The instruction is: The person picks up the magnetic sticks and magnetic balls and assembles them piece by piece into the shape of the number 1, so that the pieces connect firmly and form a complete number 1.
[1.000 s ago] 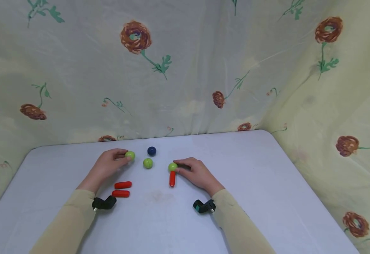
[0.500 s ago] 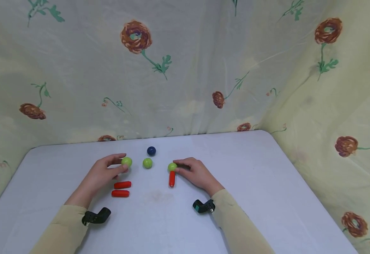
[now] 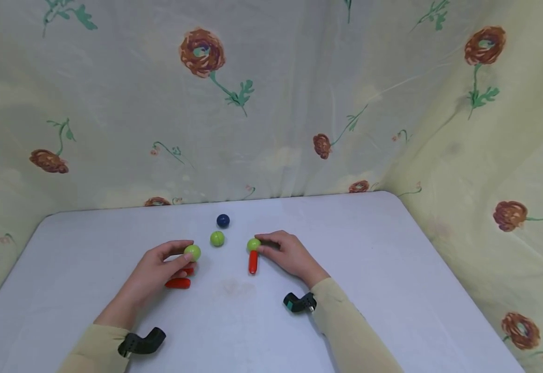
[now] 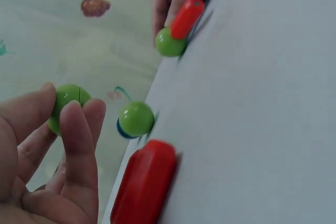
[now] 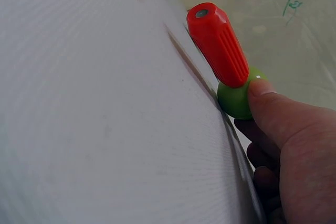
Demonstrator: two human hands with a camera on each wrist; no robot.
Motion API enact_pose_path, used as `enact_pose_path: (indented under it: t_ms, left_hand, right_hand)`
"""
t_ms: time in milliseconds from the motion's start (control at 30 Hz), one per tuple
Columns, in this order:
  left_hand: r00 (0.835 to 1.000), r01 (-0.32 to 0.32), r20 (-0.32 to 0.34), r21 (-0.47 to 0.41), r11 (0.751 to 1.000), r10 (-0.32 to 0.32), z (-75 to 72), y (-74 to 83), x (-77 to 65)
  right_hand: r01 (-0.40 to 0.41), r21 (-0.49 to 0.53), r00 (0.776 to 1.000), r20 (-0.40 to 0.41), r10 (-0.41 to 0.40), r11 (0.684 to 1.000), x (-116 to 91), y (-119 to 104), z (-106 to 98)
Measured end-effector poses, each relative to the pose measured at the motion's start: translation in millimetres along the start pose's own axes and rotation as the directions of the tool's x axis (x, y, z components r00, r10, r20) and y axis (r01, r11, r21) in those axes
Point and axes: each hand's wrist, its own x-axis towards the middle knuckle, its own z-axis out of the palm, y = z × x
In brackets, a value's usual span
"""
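Between the thumb and fingers of my left hand [image 3: 155, 267] is a green ball [image 3: 193, 253], held above the table; a seam line shows on this ball [image 4: 67, 98] in the left wrist view. My right hand [image 3: 292, 255] pinches another green ball [image 3: 253, 244] at the table, thumb on its near side. A red ridged rod [image 5: 219, 45] with a grey metallic spot in its end touches that ball and points toward the person. Two more red rods lie below the left hand: the nearer rod [image 3: 178, 283] and a farther rod [image 3: 189, 271], partly hidden by the fingers.
A third green ball [image 3: 217, 238] rests on the white table [image 3: 346, 233] between the hands, with a dark blue ball [image 3: 223, 220] just behind it. A flower-print curtain [image 3: 271, 103] hangs along the table's back edge. Each wrist wears a black camera [image 3: 142, 342].
My left hand has drawn back toward the person with its green ball, first leftward, then slightly right, and now covers part of the red rods. The right hand keeps its place.
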Motion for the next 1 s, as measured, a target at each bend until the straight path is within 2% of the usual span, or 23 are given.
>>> enact_pose_path:
  t_ms: [167,367,533,700,800,1000]
  left_hand:
    - [1.000,-0.006,0.019,-0.050,0.999,0.007,11.8,-1.0,-8.1]
    - [1.000,-0.013,0.014,-0.075,0.997,0.014,24.2,-1.0,-12.7]
    - [1.000,-0.015,-0.003,-0.078,0.997,0.015,34.3,-2.6,-15.2]
    - [1.000,-0.029,0.008,-0.082,0.996,0.030,44.8,-6.2,-15.2]
    - [1.000,-0.014,0.024,-0.075,0.997,0.016,52.1,-7.1,-15.1]
    - [0.999,0.044,0.015,0.012,0.999,-0.044,64.8,-6.9,-16.2]
  right_hand:
    - [-0.018,0.003,1.000,0.003,0.018,1.000,0,-1,-2]
    - [-0.031,-0.001,1.000,0.001,0.031,1.000,0,0,-1]
    - [-0.032,0.013,0.999,0.001,0.032,0.999,0,1,1]
    - [-0.045,0.004,0.999,0.004,0.045,0.999,0,-2,3]
    - [-0.055,-0.007,0.998,0.006,0.055,0.998,0,-3,2]
    - [-0.065,-0.014,0.998,0.013,0.066,0.998,0,-3,0]
